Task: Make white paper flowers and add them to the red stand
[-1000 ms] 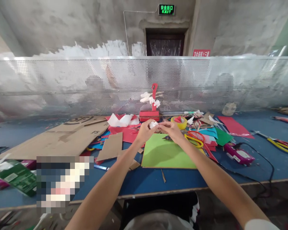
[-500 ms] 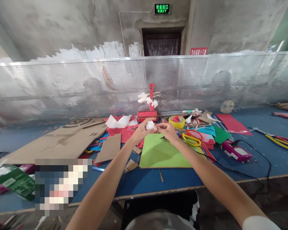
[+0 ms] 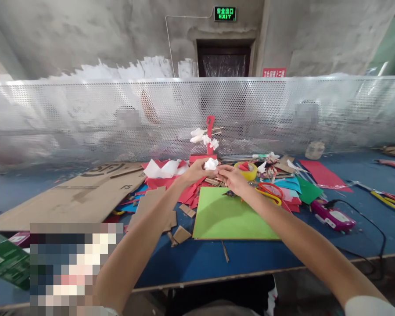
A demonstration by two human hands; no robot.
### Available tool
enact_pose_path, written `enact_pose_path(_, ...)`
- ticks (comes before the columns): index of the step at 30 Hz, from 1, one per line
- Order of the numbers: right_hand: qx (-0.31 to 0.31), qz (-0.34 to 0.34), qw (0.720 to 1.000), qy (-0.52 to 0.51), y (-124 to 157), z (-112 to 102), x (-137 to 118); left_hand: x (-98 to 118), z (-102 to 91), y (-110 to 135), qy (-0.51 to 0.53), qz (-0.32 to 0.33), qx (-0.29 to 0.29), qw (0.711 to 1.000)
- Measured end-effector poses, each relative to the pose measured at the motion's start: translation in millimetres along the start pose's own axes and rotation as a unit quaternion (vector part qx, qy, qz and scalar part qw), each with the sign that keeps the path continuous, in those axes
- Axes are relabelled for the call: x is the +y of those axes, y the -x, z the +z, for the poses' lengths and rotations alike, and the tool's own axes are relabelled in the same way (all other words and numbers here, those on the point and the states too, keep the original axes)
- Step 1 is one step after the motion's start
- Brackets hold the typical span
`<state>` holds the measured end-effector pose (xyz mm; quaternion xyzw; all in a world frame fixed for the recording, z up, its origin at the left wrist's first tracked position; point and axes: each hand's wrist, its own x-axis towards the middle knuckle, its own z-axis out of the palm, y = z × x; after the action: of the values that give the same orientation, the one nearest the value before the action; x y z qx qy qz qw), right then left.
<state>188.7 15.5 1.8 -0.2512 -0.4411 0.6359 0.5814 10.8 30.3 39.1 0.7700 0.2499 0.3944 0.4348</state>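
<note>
My left hand [image 3: 196,170] is closed around a small crumpled wad of white paper [image 3: 211,164], held above the table. My right hand [image 3: 232,177] meets it from the right, its fingers pinched at the wad's edge. Below both hands lies a green sheet of card [image 3: 230,215]. Just behind them stands a red cardboard stand [image 3: 210,136] on a red base, with thin sticks and several white paper tufts fixed to it.
A large cardboard sheet [image 3: 75,193] lies at the left, with smaller cardboard scraps [image 3: 181,232] nearby. Red, blue and green paper, a yellow tape roll [image 3: 246,170], scissors [image 3: 266,193] and a pink glue gun [image 3: 332,216] with its black cable lie at the right. A perforated metal screen [image 3: 85,118] backs the blue table [image 3: 200,259].
Both hands stayed together on the white wad and drifted slightly away from me toward the red stand. The camera view shifted a little.
</note>
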Motion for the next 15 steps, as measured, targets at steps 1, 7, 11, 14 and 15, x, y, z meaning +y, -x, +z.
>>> enact_pose_path(1, 0.004, 0.006, 1.000, 0.008, -5.0, -1.9, -0.9, -2.2, -3.9, -4.0, -0.022, 0.005, 0.000, 1.000)
enact_pose_path(7, 0.018, 0.030, 0.998, 0.061, -34.9, -13.2, 0.4, -14.0, -25.9, -26.7, -0.180, 0.048, -0.001, 0.982)
enact_pose_path(11, -0.008, 0.030, 0.994, 0.101, -53.6, -15.7, -2.0, -24.8, -37.4, -41.7, -0.196, 0.054, 0.019, 0.979)
enact_pose_path(14, -0.071, 0.030, 0.979, 0.191, -73.5, -22.1, -15.1, -33.7, -46.6, -49.1, -0.202, 0.029, 0.029, 0.978)
enact_pose_path(15, -0.099, 0.042, 0.963, 0.248, -83.1, -26.6, -21.5, -35.9, -50.0, -50.0, -0.209, 0.016, 0.030, 0.977)
